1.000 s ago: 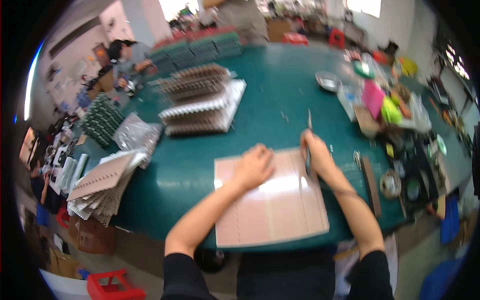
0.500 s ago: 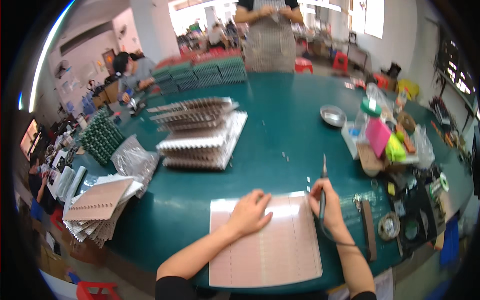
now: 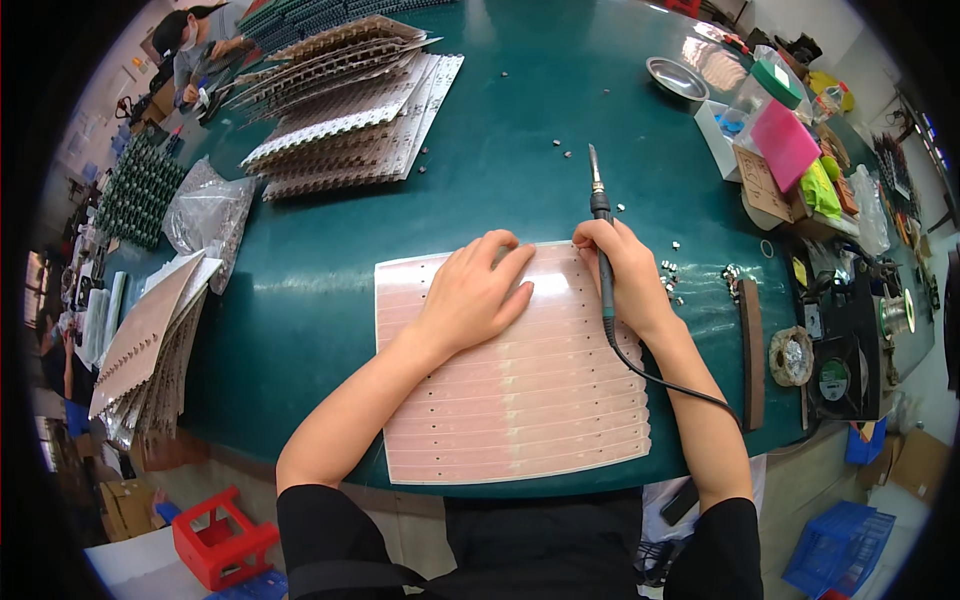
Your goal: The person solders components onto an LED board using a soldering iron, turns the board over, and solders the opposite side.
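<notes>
A pale pink panel of long strips with small holes (image 3: 510, 400) lies flat on the green table in front of me. My left hand (image 3: 478, 287) rests on its upper part, fingers spread and holding nothing. A soldering iron (image 3: 604, 265) is gripped in my right hand (image 3: 630, 275), its metal tip pointing away from me and its cord trailing over my right forearm. The right thumb and forefinger meet at the panel's far right corner; whether they also pinch a small part there is hidden. Several tiny metal pieces (image 3: 672, 280) are scattered just right of that hand.
Stacked panels (image 3: 340, 150) stand at the far left, with more panels (image 3: 150, 340) by the left edge. On the right are a brown bar (image 3: 751, 355), a solder spool (image 3: 897, 313), a round metal dish (image 3: 677, 79) and a green-lidded jar (image 3: 775, 90). A co-worker (image 3: 195, 55) sits far left.
My view has tipped down, so the table things sit higher in the picture. My right fingers have come in to the panel's corner, still with the soldering iron. The left hand stays on the panel.
</notes>
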The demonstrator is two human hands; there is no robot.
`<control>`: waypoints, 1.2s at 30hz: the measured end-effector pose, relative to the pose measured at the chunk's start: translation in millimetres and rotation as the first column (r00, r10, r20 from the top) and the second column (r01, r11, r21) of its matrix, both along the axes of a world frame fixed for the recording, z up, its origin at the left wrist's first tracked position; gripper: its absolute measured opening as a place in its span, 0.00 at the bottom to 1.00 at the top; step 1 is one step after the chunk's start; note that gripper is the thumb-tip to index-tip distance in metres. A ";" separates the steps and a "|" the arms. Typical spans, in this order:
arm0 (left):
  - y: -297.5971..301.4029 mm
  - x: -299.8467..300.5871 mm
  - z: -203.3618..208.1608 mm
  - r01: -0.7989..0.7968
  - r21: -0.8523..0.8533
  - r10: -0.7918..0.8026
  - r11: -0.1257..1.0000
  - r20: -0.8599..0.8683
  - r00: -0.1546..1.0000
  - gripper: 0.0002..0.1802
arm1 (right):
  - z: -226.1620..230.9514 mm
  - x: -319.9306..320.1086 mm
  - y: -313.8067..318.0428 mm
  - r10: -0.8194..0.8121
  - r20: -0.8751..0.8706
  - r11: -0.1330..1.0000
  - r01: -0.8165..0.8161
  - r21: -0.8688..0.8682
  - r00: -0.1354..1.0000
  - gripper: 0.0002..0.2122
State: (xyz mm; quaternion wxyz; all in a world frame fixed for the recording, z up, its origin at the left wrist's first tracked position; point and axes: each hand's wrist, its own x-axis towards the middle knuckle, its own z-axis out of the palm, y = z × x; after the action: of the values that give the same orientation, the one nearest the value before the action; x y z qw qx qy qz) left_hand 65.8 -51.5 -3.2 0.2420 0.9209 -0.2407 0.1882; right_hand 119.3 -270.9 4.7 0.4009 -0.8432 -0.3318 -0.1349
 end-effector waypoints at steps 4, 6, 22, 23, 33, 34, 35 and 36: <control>-1.5 -0.3 -1.0 -0.002 -0.003 0.002 1.000 0.031 1.000 0.18 | -2.5 -1.1 0.3 -0.014 0.007 1.000 0.014 -0.025 1.000 0.11; -1.5 1.6 -2.0 -0.003 0.002 0.003 1.000 0.031 1.000 0.18 | -3.7 0.8 0.7 -0.026 0.030 0.999 0.027 -0.033 0.999 0.11; 2.0 3.9 -5.3 0.009 0.003 -0.009 1.000 0.071 0.997 0.18 | -1.9 2.4 7.6 0.009 0.121 0.989 0.010 -0.150 0.993 0.10; 1.1 4.3 -5.8 0.012 0.000 -0.012 1.000 0.073 0.997 0.18 | -1.2 3.5 6.3 0.025 0.105 0.984 -0.006 -0.177 0.994 0.12; 3.4 3.8 -7.1 0.005 0.002 -0.005 1.000 0.036 0.999 0.18 | 16.6 39.9 -25.2 -0.160 -0.039 0.980 0.163 0.109 0.986 0.10; 3.1 3.8 -5.4 0.005 0.005 -0.006 1.000 0.038 0.999 0.18 | 15.0 47.3 -33.3 -0.188 -0.022 0.979 0.189 0.078 0.982 0.10; 3.6 4.6 -5.2 0.005 0.003 -0.005 1.000 0.047 0.999 0.18 | 11.8 51.4 -36.5 -0.188 -0.013 0.979 0.188 0.078 0.982 0.10; 3.9 4.3 -6.1 0.013 -0.008 -0.013 1.000 0.038 0.999 0.18 | 7.3 54.4 -39.1 -0.153 0.025 0.988 0.153 -0.004 0.988 0.11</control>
State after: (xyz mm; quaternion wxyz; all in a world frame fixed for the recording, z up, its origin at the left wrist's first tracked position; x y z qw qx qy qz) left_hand 70.1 -47.6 -9.2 0.2424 0.9146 -0.2503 0.2052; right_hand 173.8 -310.0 12.0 0.3827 -0.8657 -0.2716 -0.1745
